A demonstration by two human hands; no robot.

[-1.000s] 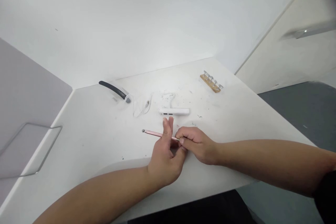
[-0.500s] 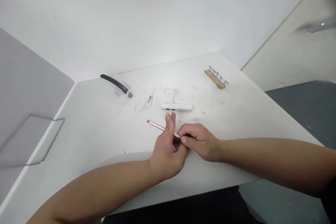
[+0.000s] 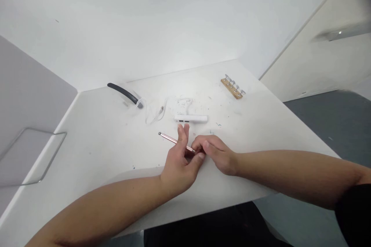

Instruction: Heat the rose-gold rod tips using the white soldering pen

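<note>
A slim pink metallic pen with a silver ball at its upper end slants through my left hand. The thumb and fingers of that hand hold it, while two fingertips point away from me. Close against it, my right hand has its fingers curled around the pen's lower end. Its thumb lies over the bent index finger. Whatever sits between the two hands is hidden by the fingers. Just beyond my left fingertips lies a white bar-shaped device with dark slots or buttons on its near side.
A white cable runs left from the device, over a curved black strip. At the back right stands a wooden strip with several metal-stemmed holders. A metal wire frame is at the left table edge. Small coloured specks dot the white table.
My right thumb has lifted and slid off the pen's lower end onto the index finger. The left hand keeps the pen much as before. The whole view has shifted slightly.
</note>
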